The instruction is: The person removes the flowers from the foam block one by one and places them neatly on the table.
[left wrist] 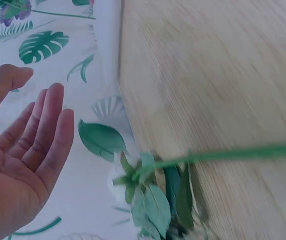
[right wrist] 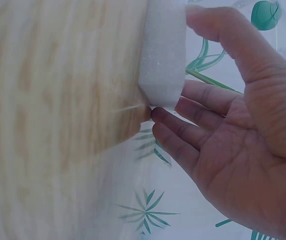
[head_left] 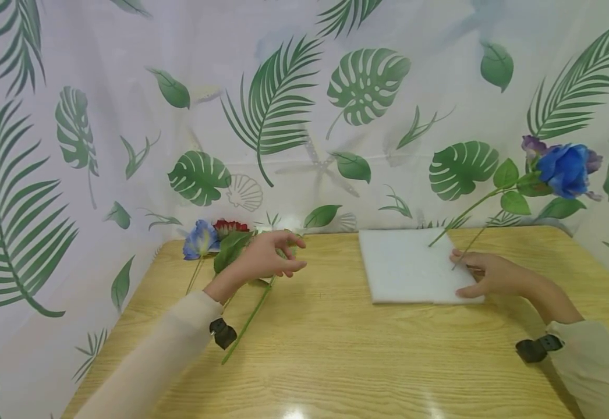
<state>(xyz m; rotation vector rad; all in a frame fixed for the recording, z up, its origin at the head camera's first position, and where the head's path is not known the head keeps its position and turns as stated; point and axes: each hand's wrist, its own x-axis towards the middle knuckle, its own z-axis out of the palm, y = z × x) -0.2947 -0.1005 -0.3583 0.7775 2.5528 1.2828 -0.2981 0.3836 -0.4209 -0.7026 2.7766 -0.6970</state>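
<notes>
My left hand (head_left: 265,256) hovers above the flowers at the table's left, its fingers loosely bent and holding nothing. Below it a green stem (head_left: 249,320) runs towards the front; the left wrist view shows its pale flower head (left wrist: 118,185) and leaves (left wrist: 155,207). Beside these lie a light blue flower (head_left: 201,238) and a red flower (head_left: 231,226). My right hand (head_left: 498,278) grips the right edge of a white foam board (head_left: 409,267), thumb towards the front. A blue flower (head_left: 566,169) and a purple flower (head_left: 534,145) lean right, their stems reaching down to the board.
The wooden table (head_left: 325,361) extends in front of the board and between the hands. A white cloth (head_left: 294,116) printed with green leaves hangs behind and at the sides. The leaning flowers project over my right forearm's side.
</notes>
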